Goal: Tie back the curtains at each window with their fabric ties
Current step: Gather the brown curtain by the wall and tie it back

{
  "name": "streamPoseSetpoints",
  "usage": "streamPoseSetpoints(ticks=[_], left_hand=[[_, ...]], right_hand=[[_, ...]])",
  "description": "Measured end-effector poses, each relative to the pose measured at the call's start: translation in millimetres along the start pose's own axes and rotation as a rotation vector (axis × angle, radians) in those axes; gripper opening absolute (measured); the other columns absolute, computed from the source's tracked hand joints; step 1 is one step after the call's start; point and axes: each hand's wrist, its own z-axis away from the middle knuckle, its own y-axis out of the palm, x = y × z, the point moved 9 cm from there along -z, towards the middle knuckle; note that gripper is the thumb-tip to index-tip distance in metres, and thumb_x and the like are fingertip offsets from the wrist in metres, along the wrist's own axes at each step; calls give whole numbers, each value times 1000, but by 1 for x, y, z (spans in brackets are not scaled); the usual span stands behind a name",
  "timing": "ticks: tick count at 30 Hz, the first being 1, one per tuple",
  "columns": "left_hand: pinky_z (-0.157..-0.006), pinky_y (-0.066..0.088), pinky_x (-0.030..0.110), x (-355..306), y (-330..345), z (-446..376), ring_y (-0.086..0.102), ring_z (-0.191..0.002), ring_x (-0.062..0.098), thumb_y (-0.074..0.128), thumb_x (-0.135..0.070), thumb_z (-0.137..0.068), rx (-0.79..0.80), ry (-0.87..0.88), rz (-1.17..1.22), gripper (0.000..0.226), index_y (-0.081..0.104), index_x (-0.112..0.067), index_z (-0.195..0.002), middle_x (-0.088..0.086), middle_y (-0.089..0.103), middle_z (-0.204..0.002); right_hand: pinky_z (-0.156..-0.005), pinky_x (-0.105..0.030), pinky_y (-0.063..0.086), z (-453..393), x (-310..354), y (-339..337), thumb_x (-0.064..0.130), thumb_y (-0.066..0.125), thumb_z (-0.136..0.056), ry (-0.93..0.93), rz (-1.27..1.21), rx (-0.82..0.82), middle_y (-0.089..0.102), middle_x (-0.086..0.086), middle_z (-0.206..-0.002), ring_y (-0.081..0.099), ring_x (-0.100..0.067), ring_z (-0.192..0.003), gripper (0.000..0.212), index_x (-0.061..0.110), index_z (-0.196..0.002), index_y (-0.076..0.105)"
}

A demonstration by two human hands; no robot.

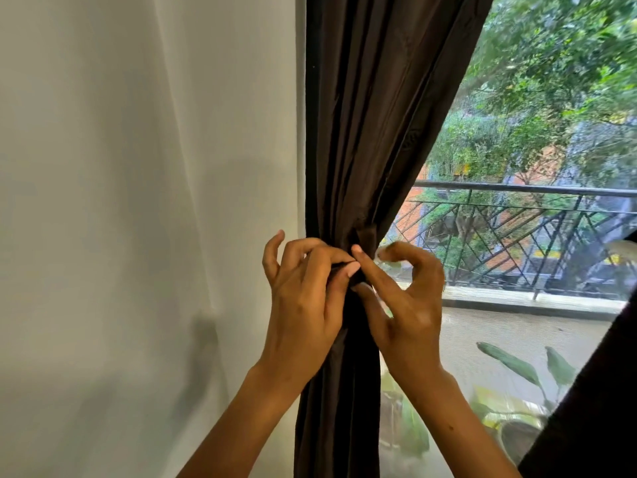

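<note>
White wall point(138, 201) fills the left half of the frame, and a window point(517, 322) with a mesh screen fills the right, a dark brown curtain point(372, 115) hanging between them. At centre frame, the thumb and forefinger of the left hand point(306, 298) are pinched on the dark fabric tie point(356, 276) where it wraps the gathered curtain; its other fingers point(272, 253) are curled loosely and raised off the cloth. The right hand point(406, 305) touches the same band from the right, forefinger laid over the top and thumb below it, so it appears to nip the tie, though the contact is partly hidden behind the left thumb; the remaining right fingers are blurred and bent clear. Both forearms rise from the bottom edge. The tie itself is almost the colour of the curtain and largely covered by the fingers, so its knot or ends cannot be made out. Below the band the curtain falls straight to the bottom edge. Through the mesh, a metal balcony railing point(517, 236), trees and large leaves lower right show softly. A dark shape at the lower right corner is cut off.
</note>
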Motion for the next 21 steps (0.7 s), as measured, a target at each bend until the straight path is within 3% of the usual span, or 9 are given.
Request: streamPoseSetpoints(ticks=[3, 6, 10, 13, 17, 19, 21], left_hand=[[-110, 22, 44, -1, -2, 3, 53, -96, 11, 52, -21, -91, -8, 9, -4, 20, 66, -7, -87, 3, 65, -87], [-110, 23, 44, 0, -5, 2, 54, -96, 12, 52, -22, -91, -10, 26, -20, 22, 68, -8, -86, 3, 67, -87], [-111, 28, 40, 0, -7, 0, 58, -93, 13, 54, -22, -91, -22, 60, -21, 22, 69, -6, -88, 5, 69, -90], [-113, 29, 41, 0, -7, -1, 60, -94, 12, 52, -22, -92, -19, 63, 12, 24, 69, -5, -90, 6, 70, -93], [-114, 28, 41, 7, -3, -1, 59, -98, 7, 54, -18, -91, 8, 20, 54, 18, 68, -7, -92, 3, 69, -99], [-114, 28, 40, 10, -1, -2, 59, -98, 4, 54, -16, -91, 24, 2, 88, 15, 68, -9, -91, 1, 69, -101], [-114, 28, 39, 10, -1, -2, 60, -96, 3, 55, -15, -91, 31, -8, 119, 13, 67, -10, -90, -2, 69, -101]], right_hand=[[-89, -32, 36, -3, 3, -2, 15, 57, -95, -52, 54, -7, 59, -3, -120, 53, -21, -109, 23, 11, -114, 70], [-79, -31, 35, -9, 3, -3, 17, 60, -94, -102, 100, 25, 67, 4, -116, 55, -18, -98, 19, 16, -108, 72], [-71, -29, 40, -15, 3, 1, 17, 51, -98, -118, -2, 110, 68, 4, -115, 49, -16, -82, 23, 9, -104, 72], [-70, -26, 43, -15, 1, 4, 9, 54, -94, -73, -75, 180, 69, 0, -105, 50, -16, -78, 17, 8, -103, 69], [-74, -13, 41, -9, -11, 11, 21, 55, -90, 148, -236, 307, 58, 11, -99, 51, -3, -83, 20, 24, -107, 44], [-77, -16, 39, -4, -9, 16, 22, 55, -84, 145, -309, 419, 46, 20, -101, 48, -5, -89, 27, 22, -107, 42], [-77, -22, 37, -6, -4, 17, 14, 56, -74, 63, -292, 506, 43, 18, -96, 41, -4, -88, 33, 23, -103, 44]])
